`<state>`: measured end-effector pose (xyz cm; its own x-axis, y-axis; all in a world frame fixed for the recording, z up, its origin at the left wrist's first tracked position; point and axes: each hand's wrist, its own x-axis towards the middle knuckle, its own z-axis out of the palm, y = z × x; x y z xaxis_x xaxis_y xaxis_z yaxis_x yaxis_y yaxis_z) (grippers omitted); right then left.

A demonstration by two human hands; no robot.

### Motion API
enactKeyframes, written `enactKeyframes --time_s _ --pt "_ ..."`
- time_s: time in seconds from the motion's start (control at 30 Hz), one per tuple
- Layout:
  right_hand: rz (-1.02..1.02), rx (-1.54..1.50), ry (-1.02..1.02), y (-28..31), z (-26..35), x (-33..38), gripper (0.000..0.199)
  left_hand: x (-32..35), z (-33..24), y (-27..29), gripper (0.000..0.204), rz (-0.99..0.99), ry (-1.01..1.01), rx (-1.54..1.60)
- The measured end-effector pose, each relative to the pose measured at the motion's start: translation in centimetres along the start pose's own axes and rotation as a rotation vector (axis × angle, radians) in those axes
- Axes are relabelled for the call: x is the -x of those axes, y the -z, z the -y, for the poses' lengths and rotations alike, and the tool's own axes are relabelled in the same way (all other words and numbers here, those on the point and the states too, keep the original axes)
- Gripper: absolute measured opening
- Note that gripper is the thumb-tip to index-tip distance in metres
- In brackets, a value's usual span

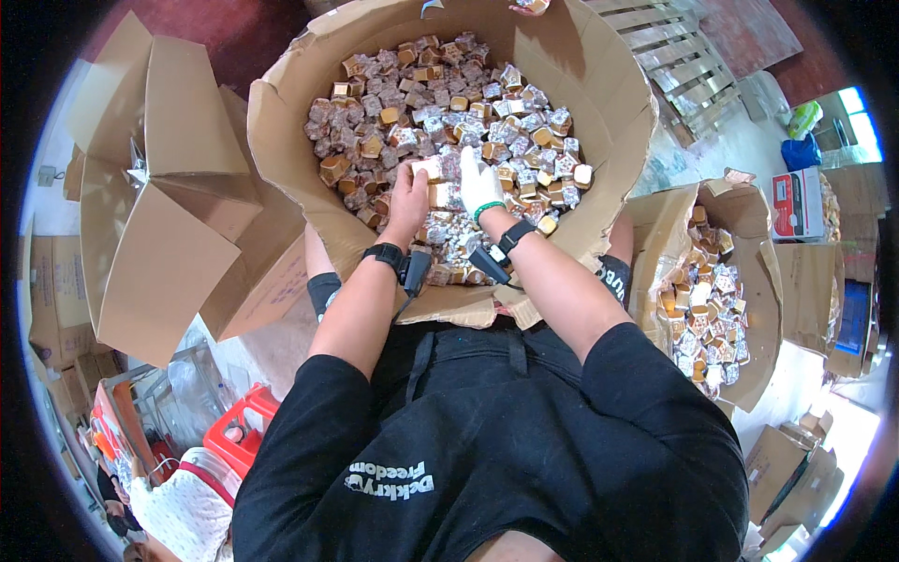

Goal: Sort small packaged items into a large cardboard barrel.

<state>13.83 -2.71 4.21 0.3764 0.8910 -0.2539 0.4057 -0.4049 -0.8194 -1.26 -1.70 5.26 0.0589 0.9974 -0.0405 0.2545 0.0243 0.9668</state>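
Note:
A large cardboard bin stands in front of me, holding a heap of small many-sided pieces with silver patterned and gold-brown faces. My bare left hand reaches into its near half, fingers closed on a small pale-and-brown block. Close beside it is my right hand, in a white glove with a green cuff. Its fingers are together against the patterned pieces between my hands; what they grip is hidden. Dark straps with small devices sit on both wrists.
A tall open carton stands at left. At right, a smaller carton contains similar pieces. Another person's hand shows at the bin's far rim. Wooden pallets lie beyond; a red plastic stool is at lower left.

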Motion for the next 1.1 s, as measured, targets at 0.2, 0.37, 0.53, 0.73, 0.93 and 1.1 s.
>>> enactKeyframes --time_s 0.2,0.37,0.53,0.73,0.93,1.1 --pt "-0.142 0.069 -0.048 -0.5 -2.6 -0.8 0.064 0.5 0.6 -0.7 0.036 0.345 0.367 0.512" --pt "-0.173 0.083 -0.194 -0.2 0.5 1.3 0.055 2.1 -1.3 -2.0 0.058 0.095 0.557 0.299" --pt "-0.274 0.079 -0.171 -2.7 -1.0 0.6 0.058 0.6 3.6 -2.0 0.06 -0.015 0.287 0.001" --pt "-0.011 0.205 -0.001 -1.1 0.1 1.3 0.051 1.8 0.4 -1.3 0.059 0.05 0.816 0.457" --pt "0.019 0.072 -0.238 -0.4 0.7 2.4 0.049 2.4 -0.5 -0.9 0.059 0.113 0.915 0.416" --pt "-0.027 0.118 -0.315 -1.2 -0.8 2.7 0.065 2.0 1.1 -1.2 0.06 0.167 0.96 0.318"
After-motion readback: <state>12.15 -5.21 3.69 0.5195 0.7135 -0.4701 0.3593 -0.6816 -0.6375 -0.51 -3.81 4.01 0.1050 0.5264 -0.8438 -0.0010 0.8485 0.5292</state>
